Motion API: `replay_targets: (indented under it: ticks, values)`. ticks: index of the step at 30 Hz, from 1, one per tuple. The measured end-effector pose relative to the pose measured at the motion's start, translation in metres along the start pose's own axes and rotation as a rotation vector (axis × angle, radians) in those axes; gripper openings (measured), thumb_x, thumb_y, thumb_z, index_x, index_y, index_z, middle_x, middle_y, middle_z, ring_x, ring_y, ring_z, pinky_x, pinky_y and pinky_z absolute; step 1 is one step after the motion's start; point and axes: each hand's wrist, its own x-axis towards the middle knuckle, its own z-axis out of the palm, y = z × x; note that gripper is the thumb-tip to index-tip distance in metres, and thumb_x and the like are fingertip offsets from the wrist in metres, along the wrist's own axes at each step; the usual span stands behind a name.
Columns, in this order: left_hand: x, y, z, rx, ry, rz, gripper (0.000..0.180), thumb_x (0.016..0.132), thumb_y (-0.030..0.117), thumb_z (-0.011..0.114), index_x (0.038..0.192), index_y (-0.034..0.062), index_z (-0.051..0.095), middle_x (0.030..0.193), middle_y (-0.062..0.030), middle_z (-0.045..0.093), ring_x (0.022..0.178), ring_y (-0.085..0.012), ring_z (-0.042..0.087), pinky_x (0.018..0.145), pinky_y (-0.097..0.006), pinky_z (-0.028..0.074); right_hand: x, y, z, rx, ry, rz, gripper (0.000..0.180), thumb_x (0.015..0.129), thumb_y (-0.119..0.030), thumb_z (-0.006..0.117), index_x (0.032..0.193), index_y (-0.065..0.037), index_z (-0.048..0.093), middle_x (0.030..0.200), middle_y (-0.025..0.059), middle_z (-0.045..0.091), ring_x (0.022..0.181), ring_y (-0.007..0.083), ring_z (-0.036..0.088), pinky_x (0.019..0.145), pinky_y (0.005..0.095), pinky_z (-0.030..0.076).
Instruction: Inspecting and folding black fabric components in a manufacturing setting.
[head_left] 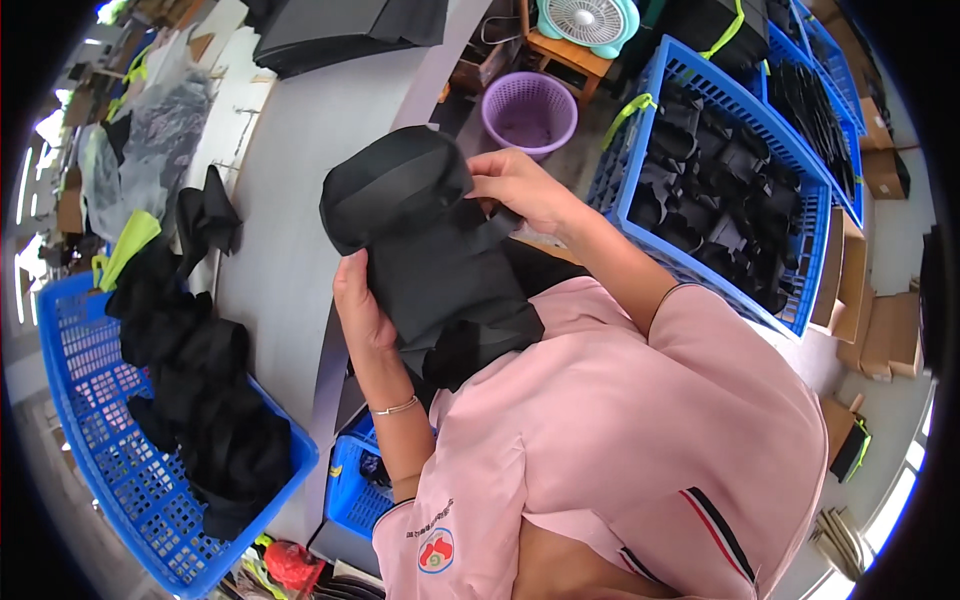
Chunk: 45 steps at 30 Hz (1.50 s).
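Observation:
In front of my chest I hold a black fabric piece (430, 270) with a rounded, cupped far end and a longer flat body. My left hand (362, 305) is closed on its left edge, below the rounded end; part of the fingers is hidden beneath the cloth. My right hand (522, 192) pinches the right edge beside the rounded end, and a narrow black strip hangs below its fingers. The near end of the piece lies folded against my pink shirt. I cannot make out whether it is a finished bag or a part of one.
A grey table (290, 150) runs along my left, with stacked black sheets (345, 35) at its far end. A blue basket (90, 400) of black cloth is at the left. Right stands another blue crate (725, 80) of black pieces, near a purple basket (530, 105) and a fan (588, 22).

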Motion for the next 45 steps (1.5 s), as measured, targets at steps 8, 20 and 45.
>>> replay_targets:
  ticks: [8, 20, 45]
  values:
    - [-0.007, -0.011, -0.003, -0.396, -0.072, -0.122, 0.044, 0.096, 0.016, 0.059, 0.136, 0.0003, 0.053, 0.136, -0.0139, 0.059, 0.122, -0.0304, 0.059, 0.106, -0.046, 0.046, -0.016, 0.010, 0.003, 0.567, -0.067, 0.044, 0.029, 0.091, -0.012, 0.063, 0.116, 0.001, 0.068, 0.107, 0.0069, 0.072, 0.089, 0.0133, 0.068, 0.086, 0.0289, 0.054]
    - [0.014, -0.012, 0.025, -0.406, 0.029, 0.072, 0.054, 0.102, 0.031, 0.052, 0.143, -0.0042, 0.043, 0.148, -0.0184, 0.046, 0.134, -0.0329, 0.046, 0.117, -0.049, 0.032, -0.102, 0.052, -0.020, 0.337, -0.195, 0.014, 0.086, 0.077, -0.008, 0.082, 0.149, -0.002, 0.035, 0.145, 0.0107, 0.047, 0.126, 0.0218, 0.052, 0.107, 0.0368, 0.042]
    - [-0.019, -0.078, 0.011, 0.068, 0.122, -0.056, 0.036, 0.101, 0.025, 0.058, 0.127, 0.0012, 0.061, 0.124, -0.0129, 0.066, 0.108, -0.0208, 0.067, 0.089, -0.033, 0.055, -0.304, 0.220, -0.359, -0.568, 1.912, 0.235, 0.046, 0.074, -0.014, 0.072, 0.113, 0.008, 0.062, 0.097, 0.0209, 0.070, 0.068, 0.0294, 0.067, 0.062, 0.0382, 0.057]
